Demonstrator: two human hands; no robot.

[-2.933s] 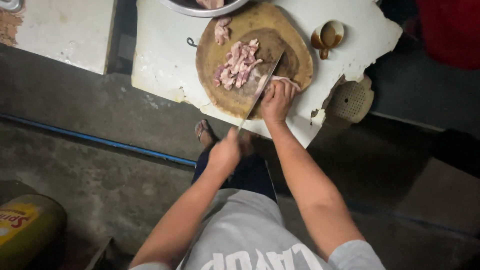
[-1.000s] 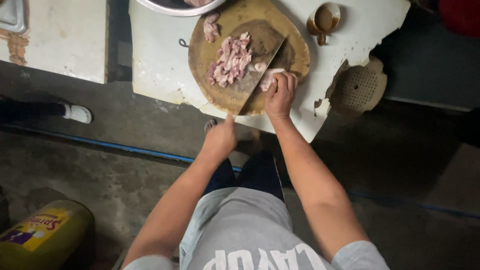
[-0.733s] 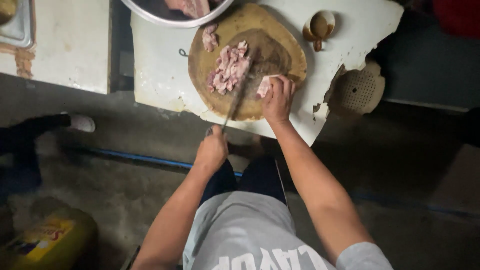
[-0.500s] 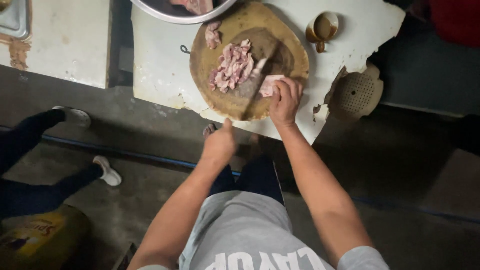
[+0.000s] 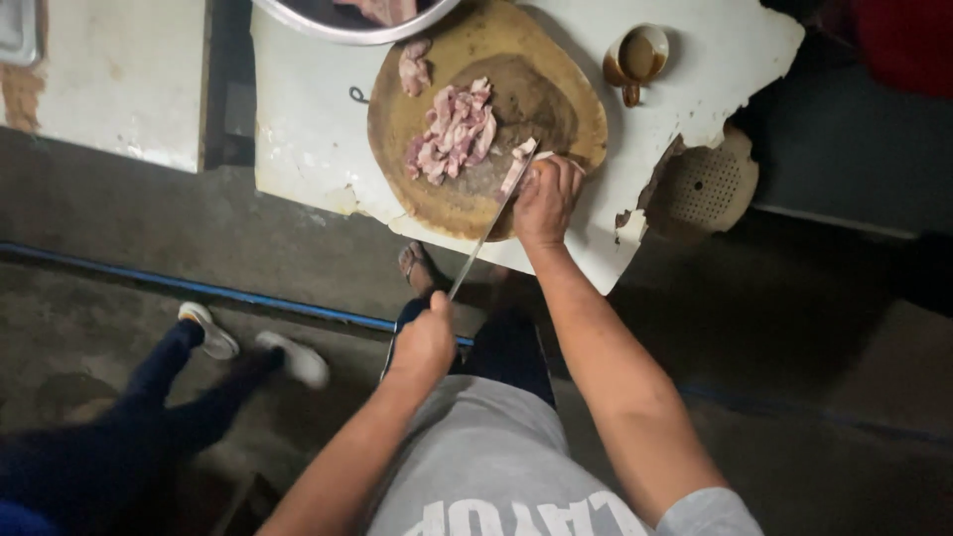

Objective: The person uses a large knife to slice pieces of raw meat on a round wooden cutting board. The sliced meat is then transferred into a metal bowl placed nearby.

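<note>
The left hand (image 5: 425,342) has its fingers wrapped round the knife (image 5: 488,223) handle; the right hand (image 5: 544,199) fingers press a meat strip (image 5: 518,167) on the round chopping board (image 5: 556,99) near the bench's front edge

Long knife (image 5: 484,230), pale meat strip (image 5: 518,166) on board

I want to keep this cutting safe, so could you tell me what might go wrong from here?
1. The right hand pins a meat strip right beside the knife blade; a slip could cut its fingers.
2. The left hand holds the handle well off the table, so the long blade may wobble.
3. Another person's legs are close by on the left; a bump could jog the cut.
</note>
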